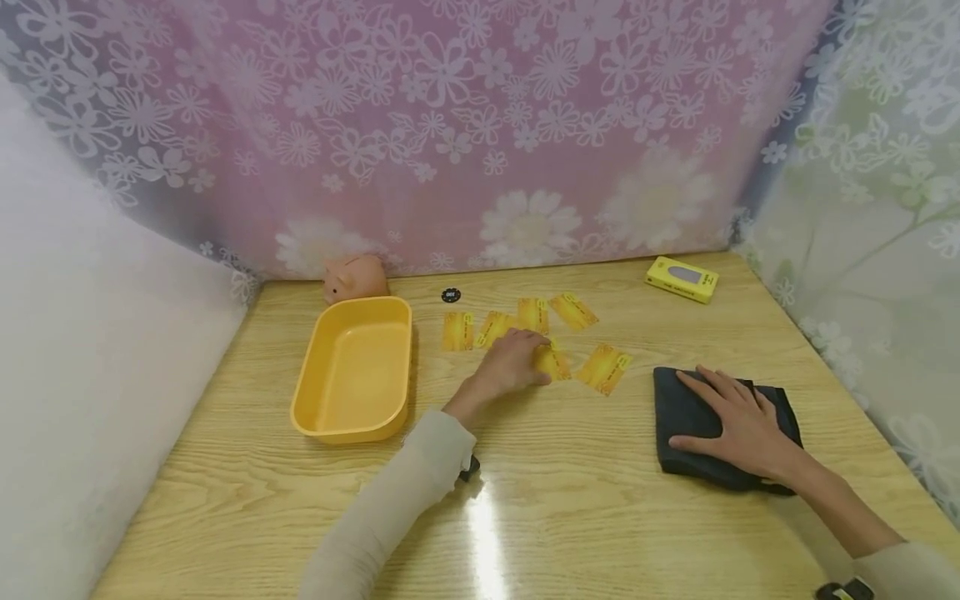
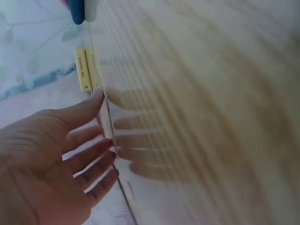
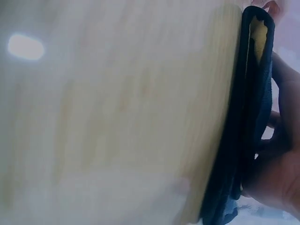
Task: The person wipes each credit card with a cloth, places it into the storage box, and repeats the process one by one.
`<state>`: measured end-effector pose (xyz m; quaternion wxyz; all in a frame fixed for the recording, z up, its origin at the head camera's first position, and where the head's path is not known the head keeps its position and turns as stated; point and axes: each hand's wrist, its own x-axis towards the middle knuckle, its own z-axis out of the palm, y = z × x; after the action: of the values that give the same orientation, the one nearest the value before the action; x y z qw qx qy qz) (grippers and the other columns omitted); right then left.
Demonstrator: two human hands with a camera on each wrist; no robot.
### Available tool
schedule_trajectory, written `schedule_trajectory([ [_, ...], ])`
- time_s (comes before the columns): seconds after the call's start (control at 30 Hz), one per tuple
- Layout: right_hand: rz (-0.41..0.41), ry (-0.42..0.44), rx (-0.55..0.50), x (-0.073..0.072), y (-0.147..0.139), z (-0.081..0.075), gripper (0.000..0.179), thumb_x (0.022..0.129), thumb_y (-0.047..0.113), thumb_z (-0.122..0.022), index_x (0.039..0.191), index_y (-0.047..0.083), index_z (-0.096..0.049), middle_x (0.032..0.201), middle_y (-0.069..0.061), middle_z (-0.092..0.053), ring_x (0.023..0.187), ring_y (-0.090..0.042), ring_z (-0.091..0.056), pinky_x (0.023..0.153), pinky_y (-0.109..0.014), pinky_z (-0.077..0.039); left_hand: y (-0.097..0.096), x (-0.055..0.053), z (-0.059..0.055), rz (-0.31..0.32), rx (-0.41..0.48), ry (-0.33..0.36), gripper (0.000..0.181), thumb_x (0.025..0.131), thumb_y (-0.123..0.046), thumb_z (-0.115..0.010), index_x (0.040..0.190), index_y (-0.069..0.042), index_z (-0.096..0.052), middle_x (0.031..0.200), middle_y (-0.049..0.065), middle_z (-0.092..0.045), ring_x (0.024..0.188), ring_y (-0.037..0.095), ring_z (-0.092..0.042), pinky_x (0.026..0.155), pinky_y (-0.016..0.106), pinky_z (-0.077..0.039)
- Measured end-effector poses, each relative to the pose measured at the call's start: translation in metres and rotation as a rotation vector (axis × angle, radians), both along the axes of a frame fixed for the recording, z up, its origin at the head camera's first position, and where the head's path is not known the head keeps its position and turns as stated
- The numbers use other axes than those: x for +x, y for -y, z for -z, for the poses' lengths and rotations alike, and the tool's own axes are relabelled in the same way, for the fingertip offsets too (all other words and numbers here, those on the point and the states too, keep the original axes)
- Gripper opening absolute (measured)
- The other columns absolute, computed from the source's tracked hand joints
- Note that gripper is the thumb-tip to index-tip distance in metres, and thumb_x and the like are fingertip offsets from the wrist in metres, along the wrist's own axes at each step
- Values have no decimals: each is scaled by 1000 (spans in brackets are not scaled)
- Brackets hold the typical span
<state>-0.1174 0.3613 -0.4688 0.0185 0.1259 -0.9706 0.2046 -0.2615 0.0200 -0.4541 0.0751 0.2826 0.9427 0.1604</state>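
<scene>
Several yellow-orange cards (image 1: 604, 369) lie spread over the middle of the table. My left hand (image 1: 512, 364) is down among them, its fingertips at one card (image 1: 555, 363) that it partly covers. In the left wrist view, the fingers (image 2: 96, 152) of this hand reach the tabletop fairly straight, and no card can be made out there. On the right, my right hand (image 1: 738, 425) rests with spread fingers on a dark folded cloth item (image 1: 678, 417). The right wrist view shows the folded edge of this dark cloth (image 3: 234, 126), with a gap between its layers.
A yellow-orange plastic tub (image 1: 352, 375) stands left of the cards. Behind it sits a pink piggy bank (image 1: 356, 277). A black poker chip (image 1: 451, 295) lies behind the cards, and a yellow box (image 1: 682, 279) is at the back right. Patterned curtain (image 1: 465, 150) borders the table's rear edge.
</scene>
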Motion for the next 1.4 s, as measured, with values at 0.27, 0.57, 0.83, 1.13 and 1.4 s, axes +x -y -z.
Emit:
schedule_trajectory([
  [0.27,-43,-7,-118,1,-8,4,99,80,37,-90,162,17,-38,159,-27,-32,135,-65,-27,99,-85,-14,6,15,-16,18,-202,-124,49,98,-45,-72,137,-17,-68,132,3,-62,119,22,-51,103,40,-45],
  [0.57,-104,-32,-215,2,-6,4,81,84,22,-88,155,19,-49,154,-22,-44,136,-58,-36,98,-86,-18,13,14,-21,71,-175,-110,37,105,-8,-61,140,-17,-66,142,5,-59,128,24,-53,106,39,-50],
  [0.83,-158,-105,-300,0,-3,2,87,83,2,-86,158,22,-47,156,-11,-50,140,8,-34,106,-62,-32,17,7,-18,113,-111,-23,49,102,1,-62,147,-16,-60,155,5,-51,143,26,-48,115,38,-46],
  [1.13,-132,-215,-313,1,-3,2,83,79,-12,-84,150,19,-57,147,-9,-59,133,15,-40,99,-1,-29,19,3,-17,116,-139,-60,49,98,-15,-75,145,-18,-60,144,4,-55,130,25,-52,107,39,-49],
  [1.4,-18,-230,-327,-1,-7,0,73,87,-4,-80,151,22,-57,146,2,-59,128,20,-38,94,1,-32,18,3,-18,81,-131,-3,48,96,-22,-77,140,-16,-59,132,5,-55,116,23,-49,102,39,-47],
])
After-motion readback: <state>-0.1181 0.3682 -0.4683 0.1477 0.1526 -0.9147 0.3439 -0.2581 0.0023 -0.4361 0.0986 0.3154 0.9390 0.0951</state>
